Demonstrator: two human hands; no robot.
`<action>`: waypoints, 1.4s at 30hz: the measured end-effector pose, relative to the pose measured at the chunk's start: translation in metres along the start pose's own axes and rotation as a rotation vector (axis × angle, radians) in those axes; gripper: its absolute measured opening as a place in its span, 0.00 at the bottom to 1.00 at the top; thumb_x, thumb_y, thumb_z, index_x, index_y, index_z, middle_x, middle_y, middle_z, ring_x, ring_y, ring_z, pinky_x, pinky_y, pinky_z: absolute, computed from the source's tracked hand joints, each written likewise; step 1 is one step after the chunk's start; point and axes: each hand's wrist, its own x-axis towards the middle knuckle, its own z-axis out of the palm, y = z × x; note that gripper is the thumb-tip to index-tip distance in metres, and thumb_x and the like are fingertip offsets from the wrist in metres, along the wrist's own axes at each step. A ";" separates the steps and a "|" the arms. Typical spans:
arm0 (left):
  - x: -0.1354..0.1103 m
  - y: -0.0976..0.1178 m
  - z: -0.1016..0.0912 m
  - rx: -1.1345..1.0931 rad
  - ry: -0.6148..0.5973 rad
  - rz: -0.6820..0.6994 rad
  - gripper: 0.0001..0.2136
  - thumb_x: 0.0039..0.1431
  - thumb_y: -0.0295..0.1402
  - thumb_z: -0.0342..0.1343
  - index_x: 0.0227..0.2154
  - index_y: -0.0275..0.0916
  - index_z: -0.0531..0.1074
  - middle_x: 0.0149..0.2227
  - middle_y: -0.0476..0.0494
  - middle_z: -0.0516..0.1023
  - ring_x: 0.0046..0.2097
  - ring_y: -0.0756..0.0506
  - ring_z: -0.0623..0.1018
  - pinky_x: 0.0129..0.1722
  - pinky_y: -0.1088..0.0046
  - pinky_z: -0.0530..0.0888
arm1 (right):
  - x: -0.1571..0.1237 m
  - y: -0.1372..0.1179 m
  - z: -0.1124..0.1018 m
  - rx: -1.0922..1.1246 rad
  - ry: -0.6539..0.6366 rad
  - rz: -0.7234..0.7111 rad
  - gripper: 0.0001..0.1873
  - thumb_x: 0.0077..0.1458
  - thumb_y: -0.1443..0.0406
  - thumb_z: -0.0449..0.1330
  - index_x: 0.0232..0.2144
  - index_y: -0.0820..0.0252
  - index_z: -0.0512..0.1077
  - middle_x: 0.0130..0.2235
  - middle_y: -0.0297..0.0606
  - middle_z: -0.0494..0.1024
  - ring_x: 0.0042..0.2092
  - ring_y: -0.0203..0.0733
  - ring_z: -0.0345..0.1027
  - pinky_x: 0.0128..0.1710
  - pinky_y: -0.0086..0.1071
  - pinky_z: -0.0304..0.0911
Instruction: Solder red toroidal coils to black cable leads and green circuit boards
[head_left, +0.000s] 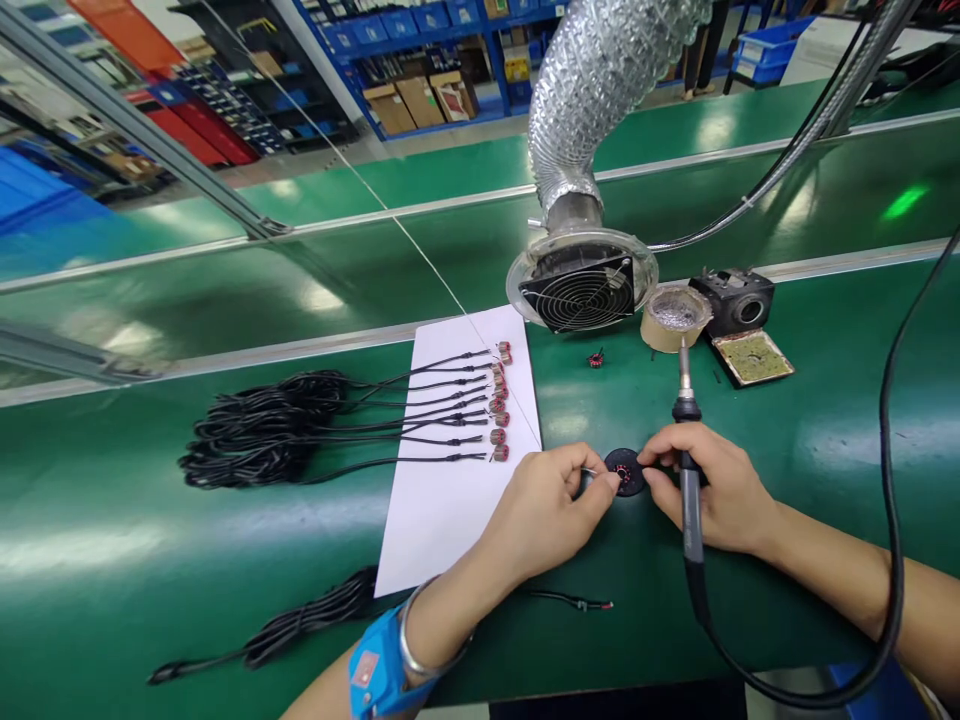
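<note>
My right hand [716,490] is closed around a soldering iron [688,470], whose tip points away from me toward the tape roll. Its fingertips also touch a small black round disc [625,470] with a red coil in its middle, lying on the green mat [787,440]. My left hand [551,510] pinches the same disc from the left, with a thin metal piece between the fingers. A blue wrist strap [379,670] and a metal bangle sit on my left wrist.
A white sheet [450,500] holds several black cables with red coils soldered on; their bundle [262,430] lies to its left. Behind are a fume extractor fan [581,290], a tape roll [673,318], an iron stand with sponge [739,320], and a loose coil [595,358]. Another cable [315,615] lies near me.
</note>
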 end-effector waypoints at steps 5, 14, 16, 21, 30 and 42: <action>0.012 0.008 0.003 0.033 0.061 -0.004 0.14 0.57 0.47 0.55 0.30 0.41 0.65 0.17 0.60 0.56 0.21 0.51 0.60 0.23 0.75 0.54 | 0.003 -0.003 0.009 0.090 -0.030 0.083 0.12 0.53 0.71 0.58 0.40 0.54 0.64 0.32 0.31 0.75 0.31 0.34 0.70 0.31 0.27 0.68; 0.014 0.006 0.013 0.039 0.085 0.003 0.08 0.59 0.38 0.54 0.30 0.42 0.62 0.17 0.61 0.54 0.21 0.52 0.60 0.23 0.75 0.54 | 0.003 0.003 0.010 0.090 -0.050 0.016 0.12 0.55 0.72 0.58 0.41 0.55 0.64 0.33 0.32 0.75 0.32 0.33 0.70 0.33 0.27 0.69; 0.013 0.004 0.011 0.029 0.070 0.004 0.07 0.59 0.38 0.53 0.30 0.42 0.62 0.16 0.61 0.53 0.20 0.52 0.59 0.22 0.75 0.54 | 0.003 0.004 0.009 0.102 -0.060 0.022 0.14 0.54 0.73 0.58 0.42 0.55 0.64 0.34 0.33 0.75 0.33 0.34 0.71 0.34 0.27 0.70; 0.012 -0.001 0.001 -0.044 0.010 -0.001 0.11 0.61 0.42 0.51 0.30 0.41 0.66 0.16 0.60 0.54 0.21 0.52 0.57 0.21 0.75 0.53 | 0.006 0.004 0.008 0.083 -0.048 -0.031 0.13 0.54 0.73 0.58 0.42 0.56 0.64 0.35 0.33 0.77 0.33 0.34 0.70 0.35 0.28 0.69; 0.019 -0.002 -0.005 -0.022 -0.100 0.059 0.19 0.64 0.44 0.43 0.23 0.38 0.67 0.20 0.53 0.61 0.25 0.51 0.62 0.25 0.73 0.57 | 0.014 0.003 0.010 0.066 0.002 -0.217 0.14 0.56 0.75 0.54 0.44 0.57 0.65 0.34 0.33 0.78 0.33 0.35 0.69 0.35 0.30 0.68; 0.015 -0.004 -0.006 0.032 -0.113 0.047 0.09 0.61 0.35 0.49 0.26 0.40 0.67 0.17 0.57 0.58 0.21 0.52 0.59 0.21 0.76 0.54 | 0.015 0.013 0.006 -0.012 -0.149 -0.313 0.13 0.60 0.71 0.53 0.46 0.56 0.65 0.33 0.34 0.78 0.33 0.38 0.66 0.37 0.35 0.63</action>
